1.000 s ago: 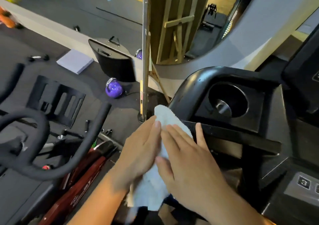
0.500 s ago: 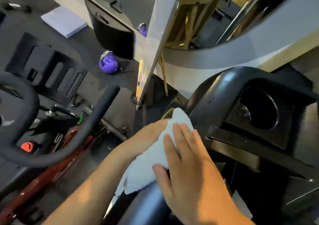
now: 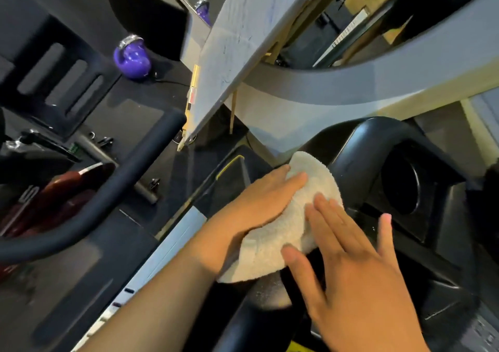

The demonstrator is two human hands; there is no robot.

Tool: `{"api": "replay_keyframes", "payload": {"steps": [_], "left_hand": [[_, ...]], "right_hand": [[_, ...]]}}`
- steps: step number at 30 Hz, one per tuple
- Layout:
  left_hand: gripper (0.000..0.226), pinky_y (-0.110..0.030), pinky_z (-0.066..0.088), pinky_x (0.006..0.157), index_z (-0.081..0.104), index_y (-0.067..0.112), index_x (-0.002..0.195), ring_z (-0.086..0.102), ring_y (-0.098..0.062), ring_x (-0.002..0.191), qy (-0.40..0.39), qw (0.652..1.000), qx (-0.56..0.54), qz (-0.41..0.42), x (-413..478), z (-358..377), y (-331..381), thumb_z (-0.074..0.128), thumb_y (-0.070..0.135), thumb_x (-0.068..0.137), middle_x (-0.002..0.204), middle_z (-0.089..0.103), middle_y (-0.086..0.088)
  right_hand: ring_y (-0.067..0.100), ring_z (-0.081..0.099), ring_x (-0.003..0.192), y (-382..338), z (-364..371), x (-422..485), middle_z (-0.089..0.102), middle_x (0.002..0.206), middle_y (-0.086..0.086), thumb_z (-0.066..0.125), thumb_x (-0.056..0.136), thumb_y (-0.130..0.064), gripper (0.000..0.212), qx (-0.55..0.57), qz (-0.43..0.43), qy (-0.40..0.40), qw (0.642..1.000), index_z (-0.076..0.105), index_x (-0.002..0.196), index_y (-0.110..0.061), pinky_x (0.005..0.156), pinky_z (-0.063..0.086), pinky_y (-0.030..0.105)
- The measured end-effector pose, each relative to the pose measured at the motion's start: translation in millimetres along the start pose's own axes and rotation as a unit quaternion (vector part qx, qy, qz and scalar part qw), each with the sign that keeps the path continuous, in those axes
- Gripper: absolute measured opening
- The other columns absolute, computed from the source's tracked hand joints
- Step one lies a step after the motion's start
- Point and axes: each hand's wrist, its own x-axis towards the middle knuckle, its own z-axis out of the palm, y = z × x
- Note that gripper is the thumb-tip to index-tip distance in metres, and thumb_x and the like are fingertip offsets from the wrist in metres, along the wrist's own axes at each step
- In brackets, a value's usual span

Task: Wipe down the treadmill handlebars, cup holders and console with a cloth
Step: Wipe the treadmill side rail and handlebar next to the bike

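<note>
A white terry cloth (image 3: 291,216) lies draped over the black treadmill handlebar (image 3: 348,149) at its left corner. My left hand (image 3: 259,200) lies flat on the cloth's left side, fingers straight. My right hand (image 3: 348,257) presses on the cloth's right edge with spread, straight fingers, its little finger over the black console. The round cup holder (image 3: 402,187) sits just right of the cloth, dark inside. The lower handlebar (image 3: 259,314) runs down under the cloth toward me.
An exercise bike's dark handlebar (image 3: 113,187) curves across the left, with its red frame (image 3: 54,189) below. A purple kettlebell (image 3: 132,60) stands on the black floor. A grey leaning board (image 3: 237,44) and a curved mirror frame (image 3: 351,87) stand behind the treadmill.
The view has swung closer and tilted. Both hands have slid the cloth up and right along the handlebar's corner, toward the cup holder; the right fingers are spread wider.
</note>
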Motion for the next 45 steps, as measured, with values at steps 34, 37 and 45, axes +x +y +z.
{"api": "replay_keyframes", "payload": {"steps": [34, 37, 45], "left_hand": [[0.062, -0.035, 0.025, 0.116, 0.023, 0.026, 0.155, 0.034, -0.014, 0.139, 0.077, 0.970, 0.185, 0.138, 47.6, 39.2, 73.4, 0.037, 0.050, 0.099, 0.157, 0.031, 0.003], [0.060, -0.035, 0.024, 0.117, 0.018, 0.028, 0.156, 0.029, -0.018, 0.145, 0.132, 0.949, 0.257, 0.125, 39.7, 45.1, 62.4, 0.035, 0.046, 0.102, 0.161, 0.024, 0.004], [0.065, -0.043, 0.032, 0.114, 0.030, 0.032, 0.150, 0.040, -0.013, 0.137, 0.095, 0.959, 0.234, 0.129, 82.2, 43.4, 88.6, 0.033, 0.056, 0.089, 0.152, 0.040, 0.009]], "right_hand": [[0.015, 0.020, 0.147, 108.0, -14.5, 64.5, 0.018, 0.161, -0.010, 0.030, 0.099, -0.027, 0.054, 0.207, 0.033, -0.042, 0.977, 0.026, 0.152, -0.031, 0.119, -0.002, 0.057], [0.005, 0.009, 0.148, 100.2, -6.5, 39.3, 0.011, 0.162, -0.013, 0.033, 0.097, -0.028, 0.062, 0.215, 0.008, -0.033, 0.976, 0.011, 0.155, -0.034, 0.120, -0.004, 0.052], [0.007, 0.010, 0.148, 127.9, -8.4, 72.6, 0.011, 0.162, -0.014, 0.031, 0.098, -0.024, 0.058, 0.228, 0.027, -0.029, 0.973, 0.017, 0.154, -0.031, 0.119, -0.005, 0.054]]}}
